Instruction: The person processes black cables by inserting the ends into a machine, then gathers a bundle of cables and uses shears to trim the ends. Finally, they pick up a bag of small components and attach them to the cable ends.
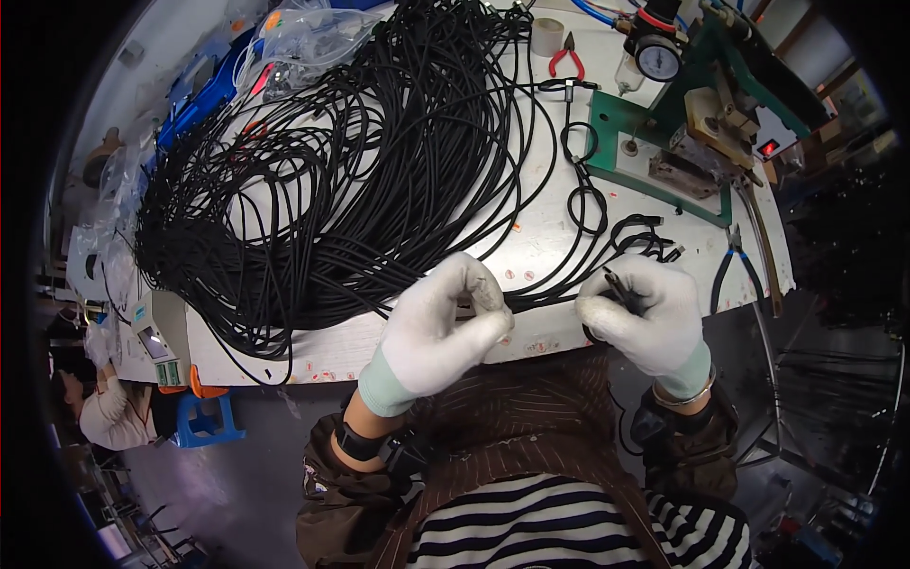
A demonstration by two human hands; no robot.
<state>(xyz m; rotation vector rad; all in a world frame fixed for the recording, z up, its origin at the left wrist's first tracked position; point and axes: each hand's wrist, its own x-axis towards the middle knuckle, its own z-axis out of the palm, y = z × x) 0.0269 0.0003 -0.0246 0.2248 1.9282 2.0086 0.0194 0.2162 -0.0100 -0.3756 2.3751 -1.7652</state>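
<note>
Both my hands wear white gloves with pale green cuffs, held at the near edge of the white table (237,346). My left hand (441,327) is curled, thumb and fingertips pressed together; what they pinch, if anything, is too small to make out. Opposite it, my right hand (654,318) closes around a black cable (616,284), whose end pokes up between the fingers. Just beyond that hand lie several cable ends with plugs (649,237). A large heap of black cables (417,123) spreads over the left and middle of the table, reaching close to my left hand.
A green press (607,142) with a pressure gauge (657,60) stands at the far right. Red-handled pliers (567,64) lie near a tape roll (547,38); blue-handled pliers (735,251) rest at the right edge. A person (114,408) works at left, near a blue stool (209,422).
</note>
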